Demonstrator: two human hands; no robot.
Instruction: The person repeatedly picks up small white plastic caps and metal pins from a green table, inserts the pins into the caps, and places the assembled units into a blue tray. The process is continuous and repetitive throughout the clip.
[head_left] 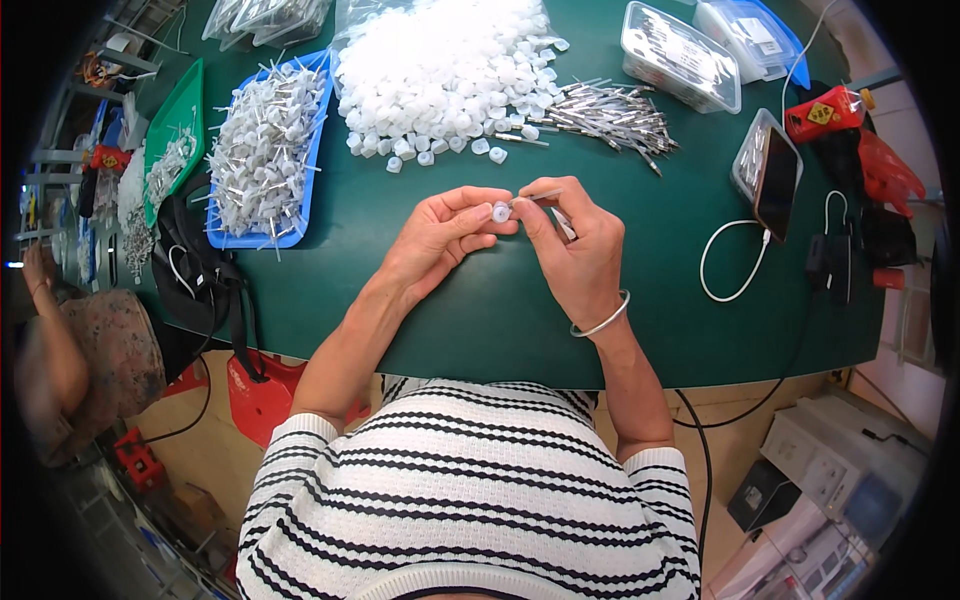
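Above the near part of the green table (480, 330), my left hand (440, 238) pinches a small white plastic cap (501, 212) between thumb and fingertips. Close against it, my right hand (585, 245) grips a thin metal rod (541, 194) with thumb and forefinger, its tip at the cap. Whether the tip is inside the cap I cannot tell. Another pale, slim piece (566, 226) shows among my right fingers. Beyond my hands lies a large heap of white caps (440, 80), and to its right a loose pile of metal rods (625, 125).
A blue tray (222, 240) at left holds many capped rods. A green tray (153, 215) stands beyond it, near a black bag (190, 262). Clear plastic boxes (690, 85) sit at back right. A phone (776, 185) trails a white cable (703, 262). At far left another person (110, 350) sits.
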